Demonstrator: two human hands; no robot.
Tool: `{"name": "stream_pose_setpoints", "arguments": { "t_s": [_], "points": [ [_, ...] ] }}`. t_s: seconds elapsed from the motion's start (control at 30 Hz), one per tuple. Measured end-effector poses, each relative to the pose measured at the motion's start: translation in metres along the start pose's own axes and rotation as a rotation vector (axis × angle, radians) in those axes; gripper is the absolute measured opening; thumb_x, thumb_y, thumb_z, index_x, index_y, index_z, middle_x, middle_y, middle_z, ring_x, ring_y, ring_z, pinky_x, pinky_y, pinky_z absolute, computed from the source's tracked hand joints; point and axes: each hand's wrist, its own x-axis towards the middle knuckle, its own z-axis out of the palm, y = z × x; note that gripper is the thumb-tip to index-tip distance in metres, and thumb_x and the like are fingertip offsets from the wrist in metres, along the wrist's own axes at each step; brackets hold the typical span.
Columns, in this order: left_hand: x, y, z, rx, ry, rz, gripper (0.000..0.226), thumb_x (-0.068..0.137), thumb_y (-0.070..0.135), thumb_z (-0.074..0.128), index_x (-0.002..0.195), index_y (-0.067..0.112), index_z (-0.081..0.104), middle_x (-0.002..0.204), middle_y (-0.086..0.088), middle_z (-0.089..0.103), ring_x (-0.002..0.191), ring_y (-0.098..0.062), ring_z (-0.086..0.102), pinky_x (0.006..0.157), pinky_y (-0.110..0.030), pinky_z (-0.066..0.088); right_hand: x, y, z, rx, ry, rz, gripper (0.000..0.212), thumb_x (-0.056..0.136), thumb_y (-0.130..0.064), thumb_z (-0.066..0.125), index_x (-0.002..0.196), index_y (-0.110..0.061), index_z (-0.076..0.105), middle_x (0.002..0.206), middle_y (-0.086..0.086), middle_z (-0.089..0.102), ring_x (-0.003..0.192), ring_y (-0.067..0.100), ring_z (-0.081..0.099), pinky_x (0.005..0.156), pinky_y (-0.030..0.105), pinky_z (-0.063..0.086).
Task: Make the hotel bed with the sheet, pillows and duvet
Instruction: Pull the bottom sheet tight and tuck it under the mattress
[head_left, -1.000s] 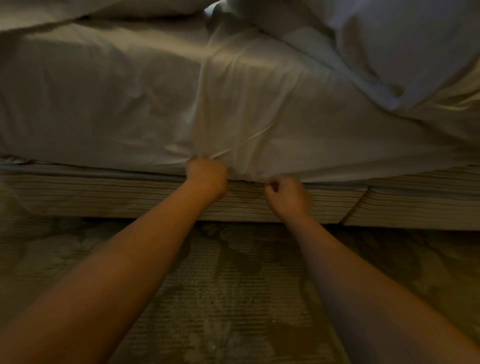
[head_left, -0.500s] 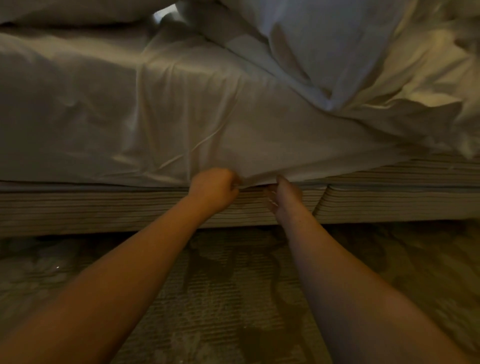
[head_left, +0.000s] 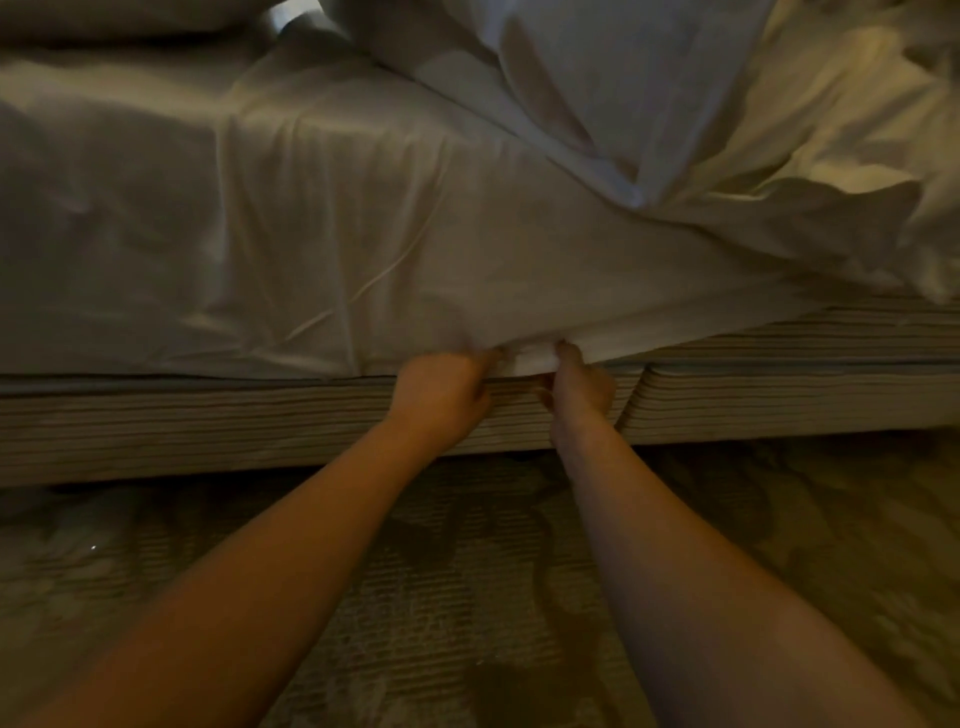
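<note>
Two grips are in view, the bare hands of the person: the left grip (head_left: 441, 395) and the right grip (head_left: 576, 397). With them I count two bare forearms, the left forearm (head_left: 291, 561) and the right forearm (head_left: 675, 561). There is one white sheet (head_left: 363, 234). Of pillows I can count one for sure, the white pillow (head_left: 587, 78) at the top. A dark shape (head_left: 104, 21) at the top left edge may be a second one, but I cannot tell. There is one crumpled duvet (head_left: 831, 156). The striped base pieces are two, the left base section (head_left: 208, 431) and the right base section (head_left: 779, 395). Below lies one patterned carpet (head_left: 467, 597).
</note>
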Motion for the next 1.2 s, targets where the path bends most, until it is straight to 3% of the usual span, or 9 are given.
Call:
{"name": "stream_pose_setpoints", "arguments": {
  "t_s": [0.27, 0.4, 0.47, 0.57, 0.67, 0.73, 0.87, 1.0, 1.2],
  "points": [
    [0.014, 0.015, 0.018, 0.081, -0.148, 0.027, 0.066, 0.090, 0.042, 0.051, 0.150, 0.035, 0.023, 0.141, -0.002, 0.051, 0.122, -0.027, 0.052, 0.093, -0.035, 0.046, 0.024, 0.007, -0.024, -0.181, 0.125, 0.041, 0.030, 0.085, -0.028, 0.061, 0.108, -0.008, 0.061, 0.105, 0.009, 0.064, 0.095, 0.028, 0.062, 0.088, 0.043, 0.055],
    [0.014, 0.016, 0.021, 0.077, -0.181, 0.031, 0.065, 0.091, 0.037, 0.051, 0.150, 0.029, 0.025, 0.145, -0.004, 0.045, 0.126, -0.028, 0.047, 0.098, -0.036, 0.043, 0.016, 0.000, -0.031, -0.183, 0.103, 0.142, 0.025, 0.089, -0.022, 0.050, 0.108, -0.010, 0.062, 0.080, 0.002, 0.055, 0.064, 0.015, 0.051, 0.050, 0.026, 0.042],
    [0.011, 0.018, 0.022, 0.078, -0.161, 0.061, 0.064, 0.091, 0.034, 0.052, 0.149, 0.025, 0.027, 0.147, -0.004, 0.042, 0.129, -0.027, 0.045, 0.100, -0.034, 0.040, 0.011, -0.005, -0.042, -0.235, 0.114, 0.127, 0.020, 0.090, -0.025, 0.050, 0.097, -0.012, 0.063, 0.082, 0.003, 0.059, 0.067, 0.017, 0.056, 0.051, 0.028, 0.043],
    [0.008, 0.020, 0.025, 0.075, -0.138, 0.119, 0.064, 0.090, 0.027, 0.053, 0.149, 0.022, 0.029, 0.152, -0.003, 0.036, 0.136, -0.021, 0.037, 0.109, -0.028, 0.026, 0.000, -0.015, -0.054, -0.611, 0.154, -0.345, 0.022, 0.090, -0.035, 0.053, 0.077, -0.018, 0.060, 0.083, 0.001, 0.064, 0.081, 0.023, 0.063, 0.071, 0.034, 0.051],
    [0.009, 0.020, 0.028, 0.043, -0.095, 0.154, 0.062, 0.084, 0.017, 0.057, 0.143, 0.019, 0.041, 0.146, -0.005, 0.044, 0.133, -0.021, 0.042, 0.109, -0.028, 0.028, -0.010, -0.019, -0.057, -1.050, 0.069, -0.992, 0.011, 0.084, -0.030, 0.060, 0.085, -0.020, 0.062, 0.087, -0.003, 0.062, 0.085, 0.017, 0.056, 0.072, 0.032, 0.046],
    [0.010, 0.019, 0.029, 0.049, -0.044, 0.161, 0.055, 0.078, 0.013, 0.062, 0.133, 0.016, 0.055, 0.134, -0.008, 0.057, 0.121, -0.025, 0.054, 0.100, -0.031, 0.040, -0.006, -0.013, -0.059, -1.306, -0.025, -1.199, 0.021, 0.081, -0.031, 0.064, 0.099, -0.021, 0.065, 0.103, -0.002, 0.063, 0.099, 0.019, 0.055, 0.084, 0.034, 0.042],
    [0.007, 0.010, 0.032, 0.103, 0.068, 0.137, 0.034, 0.065, 0.013, 0.072, 0.100, 0.017, 0.072, 0.092, -0.005, 0.072, 0.077, -0.029, 0.067, 0.062, -0.031, 0.051, 0.000, -0.001, -0.058, -1.594, -0.243, -1.091, 0.056, 0.084, -0.031, 0.061, 0.138, -0.025, 0.047, 0.146, -0.002, 0.043, 0.136, 0.017, 0.035, 0.113, 0.040, 0.017],
    [0.004, -0.004, 0.035, 0.125, 0.110, 0.163, 0.050, 0.060, 0.010, 0.068, 0.109, 0.018, 0.071, 0.096, -0.003, 0.073, 0.078, -0.028, 0.066, 0.061, -0.030, 0.053, 0.002, 0.008, -0.050, -1.691, -0.319, -0.922, 0.076, 0.089, -0.032, 0.056, 0.153, -0.024, 0.015, 0.160, -0.002, 0.013, 0.147, 0.017, 0.008, 0.119, 0.046, 0.000],
    [0.007, -0.005, 0.044, 0.122, 0.184, 0.235, 0.049, 0.068, 0.015, 0.053, 0.115, 0.011, 0.070, 0.104, -0.005, 0.073, 0.084, -0.023, 0.069, 0.065, -0.027, 0.053, 0.006, 0.014, -0.037, -1.629, -0.223, -0.950, 0.071, 0.089, -0.026, 0.053, 0.152, -0.024, 0.021, 0.155, 0.000, 0.020, 0.142, 0.024, 0.022, 0.119, 0.041, 0.013]
  ]
}}
